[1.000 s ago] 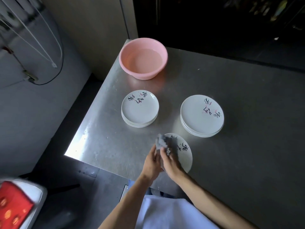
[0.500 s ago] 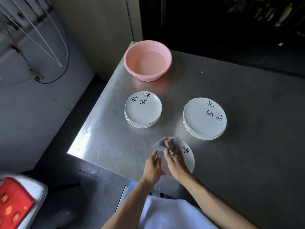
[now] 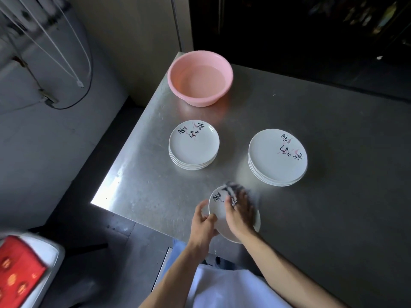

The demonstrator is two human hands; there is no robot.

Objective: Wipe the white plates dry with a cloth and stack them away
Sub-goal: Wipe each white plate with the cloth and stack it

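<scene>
A white plate (image 3: 216, 210) with black writing is held tilted over the near edge of the steel table (image 3: 144, 185). My left hand (image 3: 203, 227) grips its left rim. My right hand (image 3: 240, 213) presses a grey cloth (image 3: 232, 188) onto the plate's face; the cloth is blurred and mostly hidden under the fingers. A stack of small white plates (image 3: 194, 145) stands at the table's middle left. A stack of larger white plates (image 3: 277, 157) stands to its right.
A pink basin (image 3: 200, 77) holding water sits at the table's far left corner. A wall with hanging cords is on the left. A red and white object (image 3: 20, 270) lies on the floor side at the lower left. Beyond the table it is dark.
My right hand and the cloth have swept from the plate's upper left toward its right side, uncovering the writing on the left. My left hand has shifted to the plate's left rim.
</scene>
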